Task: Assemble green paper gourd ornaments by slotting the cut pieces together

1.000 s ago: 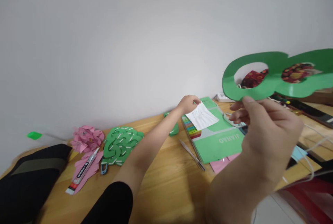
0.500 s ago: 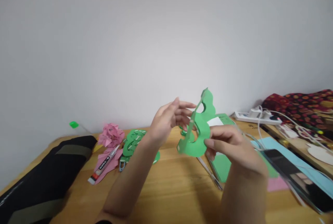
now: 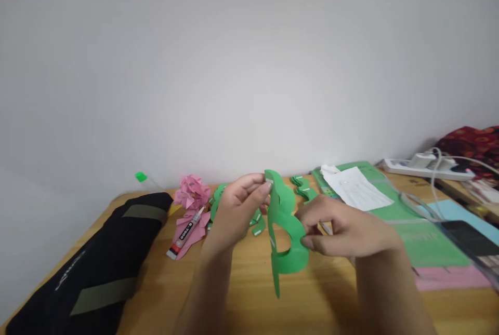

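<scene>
A folded green paper cutout (image 3: 290, 262) with scalloped edges and curved openings is held upright over the table. My left hand (image 3: 237, 213) pinches its upper left edge between thumb and fingers. Along the right edge, my right hand (image 3: 349, 228) grips it with thumb and bent fingers. Small pale strips show on the paper's left face. Behind my hands lie more green paper cutouts (image 3: 300, 183), partly covered by my left hand and the held piece.
Left of my hands are a pink paper flower (image 3: 192, 192), a B-7000 glue tube (image 3: 185, 233) and a black bag (image 3: 97, 257). To the right lie a green folder (image 3: 432, 244), a white tissue (image 3: 358, 189), a phone (image 3: 470, 239) and a power strip (image 3: 424, 169).
My left hand has closed on the green cutout's upper edge. The cutout has turned and come lower, and the right hand still holds it. The view has swung left.
</scene>
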Demonstrator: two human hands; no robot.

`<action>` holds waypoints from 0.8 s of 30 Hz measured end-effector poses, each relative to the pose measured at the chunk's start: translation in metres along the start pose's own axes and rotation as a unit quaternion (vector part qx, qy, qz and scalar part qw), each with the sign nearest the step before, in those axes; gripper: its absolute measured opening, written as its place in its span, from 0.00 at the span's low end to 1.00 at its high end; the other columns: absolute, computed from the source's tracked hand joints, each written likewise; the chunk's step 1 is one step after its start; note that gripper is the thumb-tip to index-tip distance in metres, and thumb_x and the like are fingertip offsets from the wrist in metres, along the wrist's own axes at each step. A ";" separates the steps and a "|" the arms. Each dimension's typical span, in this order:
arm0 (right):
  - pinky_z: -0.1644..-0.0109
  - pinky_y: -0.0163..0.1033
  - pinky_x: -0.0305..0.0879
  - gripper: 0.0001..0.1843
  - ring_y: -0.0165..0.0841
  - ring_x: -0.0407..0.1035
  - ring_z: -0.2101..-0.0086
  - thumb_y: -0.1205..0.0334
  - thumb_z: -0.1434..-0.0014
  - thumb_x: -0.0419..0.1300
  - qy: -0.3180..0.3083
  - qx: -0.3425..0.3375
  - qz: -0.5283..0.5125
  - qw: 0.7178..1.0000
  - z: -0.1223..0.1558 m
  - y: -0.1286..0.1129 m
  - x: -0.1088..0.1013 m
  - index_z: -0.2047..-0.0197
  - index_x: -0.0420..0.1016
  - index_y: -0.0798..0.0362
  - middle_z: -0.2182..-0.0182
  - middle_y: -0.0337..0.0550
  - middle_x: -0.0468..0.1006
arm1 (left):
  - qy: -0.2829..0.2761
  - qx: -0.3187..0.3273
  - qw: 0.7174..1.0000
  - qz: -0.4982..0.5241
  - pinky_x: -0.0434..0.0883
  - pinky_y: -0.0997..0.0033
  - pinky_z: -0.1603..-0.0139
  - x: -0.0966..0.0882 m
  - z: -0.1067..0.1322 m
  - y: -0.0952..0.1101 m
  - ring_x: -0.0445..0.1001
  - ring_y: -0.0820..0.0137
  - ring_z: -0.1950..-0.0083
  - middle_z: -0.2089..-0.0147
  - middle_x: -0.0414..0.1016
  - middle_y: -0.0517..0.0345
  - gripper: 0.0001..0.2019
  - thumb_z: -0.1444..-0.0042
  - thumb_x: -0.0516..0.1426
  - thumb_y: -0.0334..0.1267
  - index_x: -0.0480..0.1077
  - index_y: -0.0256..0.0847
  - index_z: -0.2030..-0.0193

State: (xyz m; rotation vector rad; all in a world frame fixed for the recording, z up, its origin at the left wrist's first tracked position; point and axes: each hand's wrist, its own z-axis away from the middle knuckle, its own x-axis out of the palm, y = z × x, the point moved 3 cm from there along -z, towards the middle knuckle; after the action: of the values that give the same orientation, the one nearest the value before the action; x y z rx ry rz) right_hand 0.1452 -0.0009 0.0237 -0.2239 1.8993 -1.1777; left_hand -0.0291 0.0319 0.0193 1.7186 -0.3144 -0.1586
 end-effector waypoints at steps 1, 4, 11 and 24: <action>0.75 0.32 0.54 0.15 0.24 0.56 0.79 0.67 0.45 0.54 -0.006 0.004 0.002 1.000 -0.001 0.001 0.001 0.81 0.57 0.51 0.83 0.31 0.60 | 0.005 -0.001 1.000 -0.010 0.70 0.74 0.72 -0.002 0.000 0.001 0.70 0.73 0.74 0.75 0.73 0.58 0.16 0.50 0.62 0.49 0.76 0.37 0.64; 0.74 0.32 0.53 0.14 0.24 0.55 0.79 0.68 0.45 0.54 -0.018 0.010 0.008 1.000 -0.004 0.002 0.003 0.81 0.57 0.51 0.82 0.31 0.60 | 0.014 0.009 0.999 -0.028 0.70 0.74 0.73 -0.005 0.001 0.004 0.70 0.73 0.75 0.77 0.73 0.58 0.14 0.49 0.61 0.49 0.75 0.38 0.69; 0.73 0.32 0.57 0.12 0.24 0.59 0.78 0.69 0.44 0.54 -0.040 0.028 0.008 0.999 -0.006 0.004 0.002 0.78 0.65 0.53 0.81 0.33 0.63 | 0.010 0.031 0.999 -0.020 0.70 0.75 0.75 -0.010 -0.004 0.000 0.73 0.73 0.77 0.79 0.75 0.60 0.11 0.46 0.60 0.45 0.74 0.40 0.72; 0.61 0.37 0.69 0.21 0.31 0.71 0.67 0.41 0.44 0.59 0.246 0.140 -0.226 0.932 -0.032 0.038 0.016 0.65 0.76 0.52 0.68 0.42 0.77 | 0.118 0.012 0.993 -0.027 0.68 0.79 0.77 -0.018 -0.018 -0.025 0.76 0.73 0.76 0.77 0.76 0.61 0.14 0.50 0.63 0.48 0.73 0.37 0.71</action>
State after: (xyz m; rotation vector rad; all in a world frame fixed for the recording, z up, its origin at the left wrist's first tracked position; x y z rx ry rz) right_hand 0.1217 0.0313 -0.0105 -0.2328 2.1321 -1.9473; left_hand -0.0378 0.0581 -0.0034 1.7504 -0.0957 0.0096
